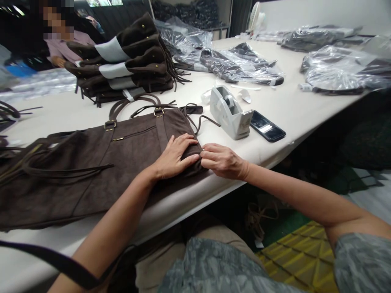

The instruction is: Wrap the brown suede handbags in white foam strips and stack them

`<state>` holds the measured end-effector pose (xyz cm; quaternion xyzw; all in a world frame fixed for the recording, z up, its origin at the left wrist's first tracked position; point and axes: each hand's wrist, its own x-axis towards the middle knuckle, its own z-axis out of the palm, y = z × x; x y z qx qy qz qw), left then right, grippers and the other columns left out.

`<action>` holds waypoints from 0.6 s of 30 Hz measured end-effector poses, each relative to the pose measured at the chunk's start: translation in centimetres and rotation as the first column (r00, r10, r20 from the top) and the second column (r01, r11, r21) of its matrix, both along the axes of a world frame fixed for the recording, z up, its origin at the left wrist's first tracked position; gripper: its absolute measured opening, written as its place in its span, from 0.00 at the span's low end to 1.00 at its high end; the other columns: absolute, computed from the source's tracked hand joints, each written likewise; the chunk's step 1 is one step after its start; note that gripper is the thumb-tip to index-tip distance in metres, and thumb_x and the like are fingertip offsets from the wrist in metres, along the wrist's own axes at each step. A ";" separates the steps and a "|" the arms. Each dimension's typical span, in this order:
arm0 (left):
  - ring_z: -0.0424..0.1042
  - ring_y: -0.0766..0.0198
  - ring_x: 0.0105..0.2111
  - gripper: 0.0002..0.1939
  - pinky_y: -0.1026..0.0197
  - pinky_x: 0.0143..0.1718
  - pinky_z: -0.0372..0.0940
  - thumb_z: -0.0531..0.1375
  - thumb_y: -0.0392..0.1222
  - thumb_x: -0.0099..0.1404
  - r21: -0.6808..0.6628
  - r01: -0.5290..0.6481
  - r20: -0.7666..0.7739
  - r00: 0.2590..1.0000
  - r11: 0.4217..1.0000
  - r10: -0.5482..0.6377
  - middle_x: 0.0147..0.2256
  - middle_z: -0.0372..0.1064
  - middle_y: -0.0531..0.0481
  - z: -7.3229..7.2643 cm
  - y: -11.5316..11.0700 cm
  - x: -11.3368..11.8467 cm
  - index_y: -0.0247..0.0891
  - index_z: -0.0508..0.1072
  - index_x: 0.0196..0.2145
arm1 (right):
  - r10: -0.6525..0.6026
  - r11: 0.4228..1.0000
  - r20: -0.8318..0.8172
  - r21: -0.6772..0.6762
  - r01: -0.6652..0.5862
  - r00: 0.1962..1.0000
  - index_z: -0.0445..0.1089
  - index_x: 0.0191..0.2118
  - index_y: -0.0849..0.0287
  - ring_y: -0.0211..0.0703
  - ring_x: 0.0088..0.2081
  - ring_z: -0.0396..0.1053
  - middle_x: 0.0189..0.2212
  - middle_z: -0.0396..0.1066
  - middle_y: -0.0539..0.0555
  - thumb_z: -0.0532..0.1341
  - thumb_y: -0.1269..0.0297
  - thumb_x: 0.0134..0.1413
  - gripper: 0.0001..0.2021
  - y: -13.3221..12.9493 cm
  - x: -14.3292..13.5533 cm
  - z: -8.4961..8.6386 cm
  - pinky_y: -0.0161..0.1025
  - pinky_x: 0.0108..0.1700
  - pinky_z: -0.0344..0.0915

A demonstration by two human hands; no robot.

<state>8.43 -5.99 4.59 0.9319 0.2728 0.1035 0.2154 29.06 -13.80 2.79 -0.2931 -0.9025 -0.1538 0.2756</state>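
Note:
A dark brown suede-like handbag (137,152) lies flat along the table's near edge, with brass-coloured rings, a zip and looped handles. My left hand (174,158) rests on its right end, palm down, fingers spread and thumb stretched out. Fingers of my right hand (224,161) are pinched together on the bag's right edge, touching my left thumb tip or very close to it. What exactly sits between the pinched fingers is hidden. Just beyond the right hand stands a grey tape dispenser (232,118).
A black phone (268,126) lies right of the dispenser. Folded brown bags with white wraps form a stack (152,67) behind the handbag. Plastic-wrapped bags (241,63) lie farther back and at right (339,73). Another person (69,47) is at the far left.

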 end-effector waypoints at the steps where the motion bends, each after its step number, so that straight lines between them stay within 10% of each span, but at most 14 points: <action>1: 0.44 0.53 0.68 0.31 0.39 0.68 0.30 0.48 0.62 0.68 0.015 -0.001 -0.030 1.000 1.000 0.001 0.66 0.51 0.43 -0.1 -0.2 0.0 0.41 0.61 0.61 | -0.036 0.999 -0.025 0.005 0.037 0.999 0.68 0.33 0.58 0.44 0.37 0.67 0.31 0.69 0.55 0.46 0.75 0.66 0.16 -0.4 -0.2 -0.6 0.45 0.51 0.69; 9: 0.32 0.48 0.70 0.51 0.37 0.67 0.28 0.54 0.71 0.59 0.104 0.009 -0.192 0.981 0.995 0.011 0.70 0.36 0.39 -0.4 -1.1 0.2 0.35 0.46 0.69 | -0.211 0.951 -0.192 -0.266 0.156 0.958 0.69 0.54 0.64 0.47 0.59 0.64 0.56 0.68 0.62 0.47 0.82 0.59 0.23 -5.3 0.4 -1.6 0.51 0.60 0.66; 18: 0.33 0.45 0.70 0.52 0.36 0.68 0.30 0.60 0.66 0.58 0.117 -0.016 -0.121 0.992 0.993 0.030 0.70 0.35 0.37 0.0 -1.9 0.1 0.32 0.47 0.69 | -0.319 0.945 -0.452 -0.213 0.247 0.833 0.64 0.62 0.58 0.52 0.63 0.59 0.59 0.65 0.59 0.50 0.62 0.69 0.20 -1.4 -4.2 9.1 0.54 0.65 0.58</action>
